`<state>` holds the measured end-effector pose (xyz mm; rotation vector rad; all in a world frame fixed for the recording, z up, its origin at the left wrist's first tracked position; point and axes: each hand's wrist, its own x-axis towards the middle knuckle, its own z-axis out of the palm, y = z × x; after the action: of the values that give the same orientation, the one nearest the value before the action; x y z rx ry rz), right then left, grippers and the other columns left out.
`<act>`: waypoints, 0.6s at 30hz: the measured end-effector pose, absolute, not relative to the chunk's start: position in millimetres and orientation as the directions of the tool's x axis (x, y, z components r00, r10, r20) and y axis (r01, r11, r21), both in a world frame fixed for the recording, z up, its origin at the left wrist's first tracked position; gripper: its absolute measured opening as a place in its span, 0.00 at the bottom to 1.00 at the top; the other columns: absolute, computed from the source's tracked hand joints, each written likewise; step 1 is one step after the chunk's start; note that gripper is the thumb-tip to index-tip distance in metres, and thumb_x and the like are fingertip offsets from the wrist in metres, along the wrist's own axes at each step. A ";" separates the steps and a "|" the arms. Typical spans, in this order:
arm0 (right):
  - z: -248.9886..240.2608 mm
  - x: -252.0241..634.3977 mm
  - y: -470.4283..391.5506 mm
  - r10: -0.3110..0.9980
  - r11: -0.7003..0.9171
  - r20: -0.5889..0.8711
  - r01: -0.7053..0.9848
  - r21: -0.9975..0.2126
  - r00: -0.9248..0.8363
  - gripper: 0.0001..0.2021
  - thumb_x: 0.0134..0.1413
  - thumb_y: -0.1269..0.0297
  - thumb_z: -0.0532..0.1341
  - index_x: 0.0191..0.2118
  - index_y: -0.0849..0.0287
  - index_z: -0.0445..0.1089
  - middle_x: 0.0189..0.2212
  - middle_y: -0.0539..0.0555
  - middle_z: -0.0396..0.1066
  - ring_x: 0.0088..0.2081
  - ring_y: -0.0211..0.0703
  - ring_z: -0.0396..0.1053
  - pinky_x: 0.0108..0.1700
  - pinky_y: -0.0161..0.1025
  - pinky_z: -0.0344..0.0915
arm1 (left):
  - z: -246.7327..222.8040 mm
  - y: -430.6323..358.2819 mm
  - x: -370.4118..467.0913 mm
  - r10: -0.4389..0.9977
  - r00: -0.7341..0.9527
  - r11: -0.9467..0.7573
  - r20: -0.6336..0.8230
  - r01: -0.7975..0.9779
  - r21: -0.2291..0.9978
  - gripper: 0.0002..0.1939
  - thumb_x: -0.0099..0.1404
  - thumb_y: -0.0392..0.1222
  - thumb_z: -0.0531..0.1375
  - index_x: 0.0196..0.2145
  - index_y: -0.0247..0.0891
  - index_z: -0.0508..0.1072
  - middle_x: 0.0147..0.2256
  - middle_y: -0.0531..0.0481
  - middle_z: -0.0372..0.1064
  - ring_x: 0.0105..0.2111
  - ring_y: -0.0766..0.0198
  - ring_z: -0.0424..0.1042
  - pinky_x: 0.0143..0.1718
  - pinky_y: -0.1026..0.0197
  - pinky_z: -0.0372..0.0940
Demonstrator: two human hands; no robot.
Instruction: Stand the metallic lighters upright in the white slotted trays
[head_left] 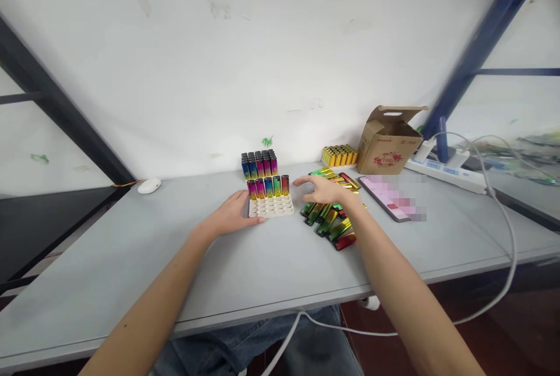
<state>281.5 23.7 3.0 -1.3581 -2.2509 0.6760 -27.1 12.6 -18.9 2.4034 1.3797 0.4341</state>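
A white tray [271, 208] with rows of round holes sits in the middle of the table, its back row filled with upright shiny multicoloured lighters [268, 187]. My left hand [234, 213] grips the tray's left side, thumb along the front edge. Just right of the tray, my right hand [322, 189] hovers with thumb and index finger apart and nothing visible between them. Under and around it lies a loose pile of green, gold and red lighters [326, 218]. Behind the tray stands a full block of blue and purple lighters [259, 164].
Yellow lighters [339, 156] stand packed at the wall beside an open cardboard box [387, 146]. A phone [387, 198] lies right of the pile. A power strip [450, 173] trails a white cable [510, 230] over the table edge. A white mouse-like object [149, 186] sits far left.
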 end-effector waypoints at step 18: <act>-13.7 273.8 32.8 0.926 0.352 0.251 0.881 -0.315 -0.281 0.16 0.52 0.57 0.66 0.44 0.60 0.77 0.44 0.62 0.76 0.48 0.57 0.70 0.49 0.44 0.63 | -13.5 9.6 -24.2 0.876 0.478 -0.459 0.063 0.788 0.410 0.43 0.56 0.69 0.58 0.61 0.43 0.57 0.60 0.43 0.60 0.61 0.43 0.58 0.58 0.45 0.60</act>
<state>273.8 32.8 -13.7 -1.5846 -2.2341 0.1590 -24.2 9.6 -13.5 2.4039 1.4058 0.3804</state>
